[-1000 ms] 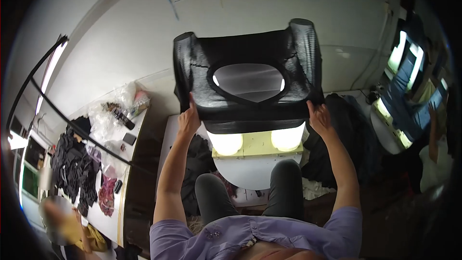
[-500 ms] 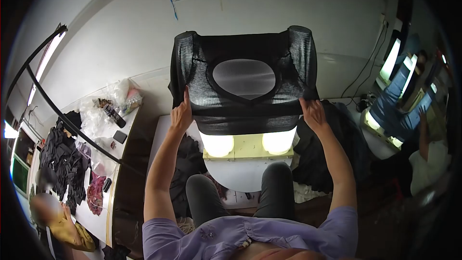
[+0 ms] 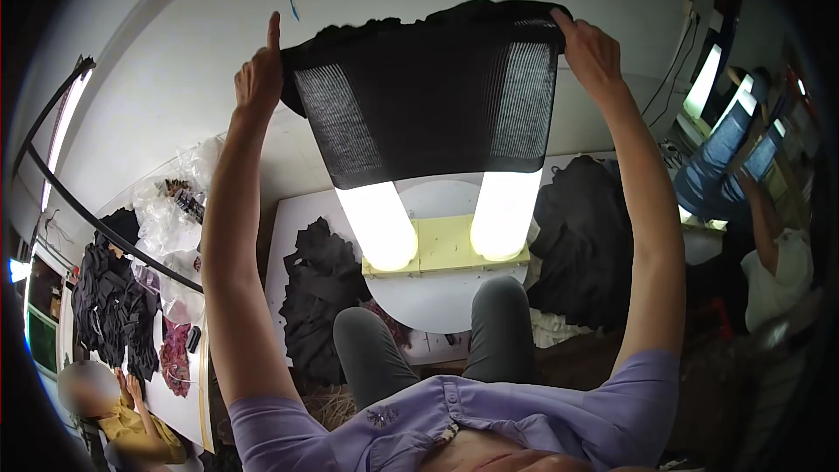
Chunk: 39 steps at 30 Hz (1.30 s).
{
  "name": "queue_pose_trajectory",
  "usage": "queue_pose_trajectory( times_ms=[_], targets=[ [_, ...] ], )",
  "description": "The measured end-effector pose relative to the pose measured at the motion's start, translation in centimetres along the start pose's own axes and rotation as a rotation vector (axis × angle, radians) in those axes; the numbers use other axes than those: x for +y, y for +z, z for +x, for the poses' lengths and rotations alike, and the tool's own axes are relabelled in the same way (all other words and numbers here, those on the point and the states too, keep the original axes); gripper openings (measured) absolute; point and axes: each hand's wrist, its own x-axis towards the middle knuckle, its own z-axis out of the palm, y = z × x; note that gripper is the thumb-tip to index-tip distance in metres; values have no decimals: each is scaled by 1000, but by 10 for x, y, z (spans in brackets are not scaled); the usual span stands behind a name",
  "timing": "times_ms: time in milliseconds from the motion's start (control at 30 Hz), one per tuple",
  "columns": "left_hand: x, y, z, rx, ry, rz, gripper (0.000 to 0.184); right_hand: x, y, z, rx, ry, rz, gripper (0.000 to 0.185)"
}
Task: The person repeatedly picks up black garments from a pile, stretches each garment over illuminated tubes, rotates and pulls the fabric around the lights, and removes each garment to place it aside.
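A black knit garment (image 3: pixel 419 96) is stretched over two upright glowing tubes (image 3: pixel 380 223), with its upper part bunched near their tops. At the garment's upper left edge is my left hand (image 3: pixel 260 70), its index finger pointing up and the other fingers curled by the cloth. My right hand (image 3: pixel 592 51) grips the upper right edge, thumb and fingers closed on the fabric. Below the garment's lower hem the bare tubes shine, standing on a yellow base (image 3: pixel 444 245) on a round white board (image 3: pixel 428 301).
Dark cloth piles lie left (image 3: pixel 319 297) and right (image 3: pixel 581 245) of the base. The left table (image 3: pixel 188 402) holds black garments and plastic bags. A curved black rod (image 3: pixel 114 232) crosses the left side. A person sits lower left; another works at lit tubes, right.
Both my hands have moved up and outward, drawing the garment's lower part upward. Its round neck opening no longer shows, the cloth is bunched at the top, and more of the tubes is bare.
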Motion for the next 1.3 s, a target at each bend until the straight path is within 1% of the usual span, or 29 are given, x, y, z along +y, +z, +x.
queue_pose_trajectory(
  times_ms=[33,133,167,200,267,300,333,400,433,467,500,533,567,600,633,667,700,733,800,833,933,967,1033,1067,1100,1133,1167,1233,1300],
  targets=[
    [4,-9,12,4,-29,-21,80,-5,-6,16,-153,128,10,38],
    [10,-2,25,53,-54,-72,79,-10,7,38,-251,209,218,40],
    [10,5,25,76,-51,-86,78,-13,17,50,-356,240,341,37],
    [13,11,23,58,-82,-112,73,-12,23,52,-426,269,455,37],
    [8,29,12,73,-144,-210,70,-13,30,54,-567,339,682,36],
    [6,33,2,92,-148,-243,72,-14,34,51,-562,350,697,43],
    [3,37,-11,109,-150,-279,74,-15,37,44,-511,327,609,46],
    [-2,56,-42,284,-169,-295,68,-32,31,33,-416,286,427,51],
    [6,64,-64,323,-186,-399,56,-34,30,35,-455,272,356,57],
    [16,70,-89,364,-205,-501,45,-36,33,36,-450,270,309,57],
    [34,77,-120,325,-220,-631,24,-37,37,37,-446,267,264,57],
    [63,81,-156,253,-226,-804,12,-38,39,38,-443,264,220,57],
    [85,83,-190,45,-198,-838,12,-37,41,40,-463,257,215,55],
    [104,96,-217,-168,-155,-851,17,-37,41,40,-459,271,210,53],
    [125,94,-231,-430,-182,-976,27,-38,41,40,-459,279,203,52],
    [139,122,-247,-493,-153,-1060,37,-40,39,40,-459,282,194,51],
    [154,130,-248,-728,-453,-1328,52,-42,32,40,-489,276,166,52],
    [161,150,-247,-756,-567,-1555,64,-42,33,40,-492,273,154,52],
    [172,158,-228,-741,-695,-1891,70,-41,35,41,-493,273,133,52],
    [175,181,-227,-681,-810,-2081,52,-42,33,41,-506,279,133,52],
    [191,122,-204,-478,-876,-2326,36,-39,33,44,-529,285,132,53],
    [178,129,-209,-513,-847,-2326,26,-39,32,44,-532,286,137,53],
    [159,97,-207,-280,-838,-2192,19,-37,32,44,-543,282,151,53],
    [131,110,-212,-221,-855,-2136,17,-37,32,45,-550,290,171,53],
    [104,116,-215,-110,-859,-2098,15,-36,32,46,-558,299,190,54],
    [84,113,-214,-26,-943,-2028,13,-37,32,45,-567,308,211,54],
    [62,112,-213,24,-1003,-1996,13,-37,33,46,-576,308,200,55],
    [35,106,-210,75,-973,-1907,16,-38,33,47,-586,310,177,57],
    [25,105,-205,90,-966,-1865,19,-38,34,46,-578,310,187,58]
  ],
)
